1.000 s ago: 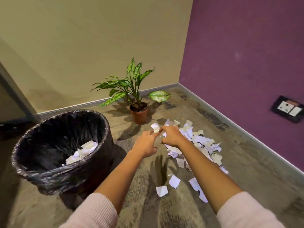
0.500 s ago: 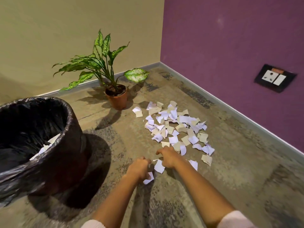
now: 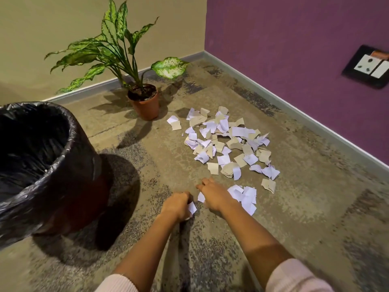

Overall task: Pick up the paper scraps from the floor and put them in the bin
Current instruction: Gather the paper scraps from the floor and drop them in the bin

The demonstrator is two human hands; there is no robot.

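1. Closest to me, a pale pink left sleeve (image 3: 117,284) and right sleeve (image 3: 294,277) sit at the bottom edge. Both bare forearms reach out low over the mottled floor (image 3: 305,211).
2. The left hand (image 3: 176,204) is down at the floor, its fingers curled around a white scrap (image 3: 192,208). One corner of the scrap pokes out on the hand's right side.
3. The right hand (image 3: 215,197) is just beside it, knuckles up, with its fingers (image 3: 202,185) bent down to the floor. A second scrap (image 3: 201,197) peeks out from under this hand. I cannot tell whether the fingers pinch it or only rest on it.
4. Against the right side of that hand lies a small clump (image 3: 245,197) of white pieces.
5. Off to the left stands the bin (image 3: 80,175), with a black liner folded over its rim. Its inside is too dark for me to make anything out. It is well apart from the paper.
6. Further out, the main heap of paper scraps (image 3: 227,144) is spread on the floor. Its white and tan pieces overlap. A lone tan piece (image 3: 268,185) lies at its near right edge.
7. Beyond the heap's left side is a potted plant (image 3: 145,102) in a terracotta pot, with a pair of scraps (image 3: 174,122) near its base.
8. At the back, a beige wall (image 3: 52,28) meets a purple wall (image 3: 284,39) in the corner. A socket plate (image 3: 370,66) is on the purple one.
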